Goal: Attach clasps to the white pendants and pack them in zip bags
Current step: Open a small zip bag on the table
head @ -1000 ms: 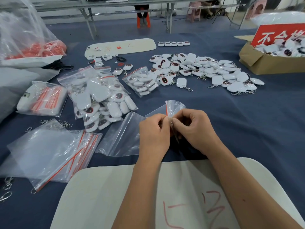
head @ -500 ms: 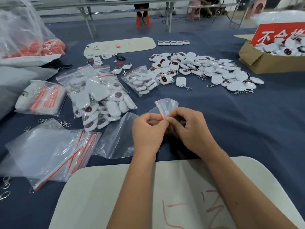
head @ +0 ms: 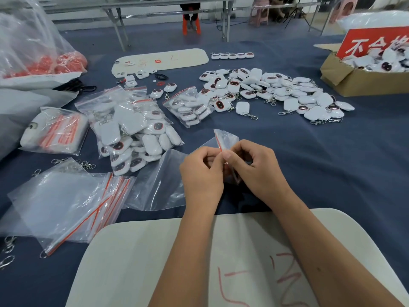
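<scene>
- I have both hands together over the blue cloth (head: 332, 173); my left hand (head: 202, 173) and right hand (head: 259, 169) meet at the red strip of a small clear zip bag (head: 225, 138).
- My left fingers are curled and pinch the bag's edge; my right thumb and fingers pinch the same edge from the other side, so both hands are clamped on that bag.
- The bag's top corner sticks up just beyond my fingertips; whether anything is inside it, I cannot tell, since my hands cover the rest.
- Just left of my left hand lies another clear bag (head: 159, 185), flat on the cloth.
- Further left sits a stack of flat clear bags with red strips (head: 66, 202), with loose metal clasps (head: 86, 165) just beyond it.
- Beyond and left of my hands, a filled bag of white pendants (head: 132, 134) lies on the cloth, and a smaller filled bag (head: 188, 107) lies beyond it to the right.
- Well beyond my hands a loose heap of white pendants (head: 276, 89) spreads across the cloth, many with clasps attached.
- Far right, a cardboard box (head: 354, 80) holds more pendants behind a red sign (head: 371, 43).
- Below my wrists lies a pale board (head: 132, 262) with red marks.
</scene>
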A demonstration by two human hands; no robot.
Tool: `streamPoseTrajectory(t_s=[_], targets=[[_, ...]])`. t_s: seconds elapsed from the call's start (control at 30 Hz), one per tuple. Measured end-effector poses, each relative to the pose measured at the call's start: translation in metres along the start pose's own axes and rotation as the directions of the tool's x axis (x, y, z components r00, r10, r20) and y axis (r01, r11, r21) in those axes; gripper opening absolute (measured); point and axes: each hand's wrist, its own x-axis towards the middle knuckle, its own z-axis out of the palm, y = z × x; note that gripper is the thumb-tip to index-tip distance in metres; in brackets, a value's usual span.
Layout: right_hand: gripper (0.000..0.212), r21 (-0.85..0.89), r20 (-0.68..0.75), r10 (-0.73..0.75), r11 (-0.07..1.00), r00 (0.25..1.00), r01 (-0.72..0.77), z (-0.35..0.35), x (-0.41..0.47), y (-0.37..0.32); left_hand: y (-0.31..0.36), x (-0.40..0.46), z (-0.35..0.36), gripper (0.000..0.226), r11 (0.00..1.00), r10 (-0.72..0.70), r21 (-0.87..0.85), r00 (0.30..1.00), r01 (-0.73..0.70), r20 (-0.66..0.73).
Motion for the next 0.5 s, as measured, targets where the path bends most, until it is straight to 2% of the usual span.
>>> streamPoseTrajectory(t_s=[0.13, 0.33, 0.5], targets=[[0.030, -0.001, 0.012, 0.033, 0.999, 0.999, -0.033, -0.0028, 0.0014, 0.0011, -0.0019, -0.0006, 0.0011, 0.020, 0.996, 0.058, 0.069, 0.998, -0.060, 0.032], [0.036, 0.086, 0.052, 0.107, 0.990, 0.993, -0.111, -0.0074, 0.0031, 0.0018, -0.0025, -0.0005, 0.0017, 0.026, 0.995, 0.034, 0.089, 0.988, -0.047, 0.147], [0.033, 0.072, 0.023, 0.087, 0.993, 0.996, -0.089, -0.0048, 0.0016, 0.0045, 0.0003, -0.0022, 0.0048, 0.028, 0.999, -0.040, -0.012, 0.987, 0.042, 0.158]])
